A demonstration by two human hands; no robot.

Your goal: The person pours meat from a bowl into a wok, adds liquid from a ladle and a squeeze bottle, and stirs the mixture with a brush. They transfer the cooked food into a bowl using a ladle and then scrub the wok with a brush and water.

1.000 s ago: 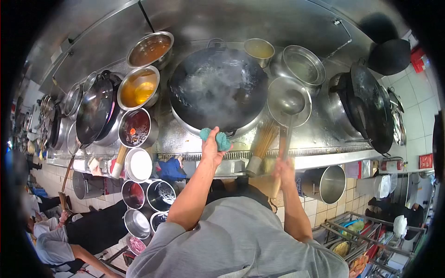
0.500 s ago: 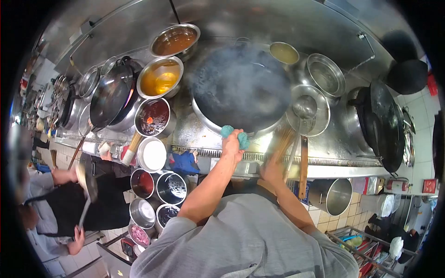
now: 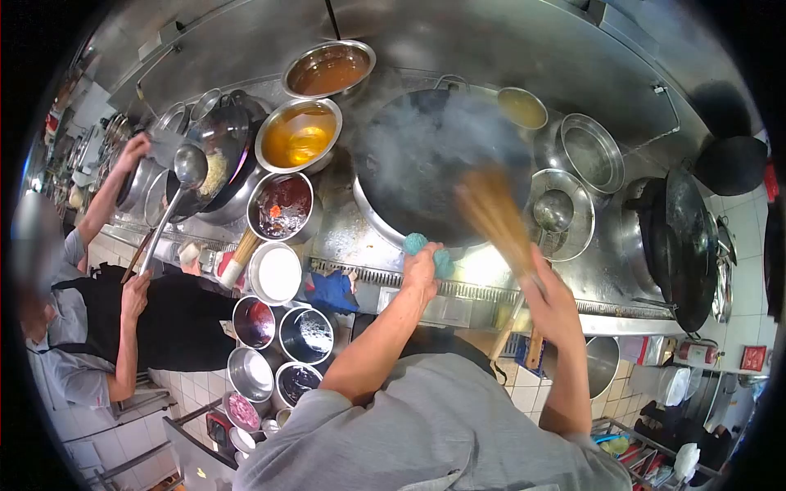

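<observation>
A large dark wok gives off steam at the centre. At its near rim my left hand is closed round a teal cloth. My right hand grips the handle end of a bamboo brush, whose blurred bristles reach over the right side of the wok. A ladle rests in a metal strainer bowl just right of the brush.
Left of the wok stand bowls of brown liquid, yellow oil and red sauce, with several pots below. At far left a co-worker holds a ladle over another wok. A dark wok stands at right.
My right hand has risen and swung the brush up over the wok. The co-worker's ladle has moved up to the left wok, where pale food now shows. The view has shifted slightly.
</observation>
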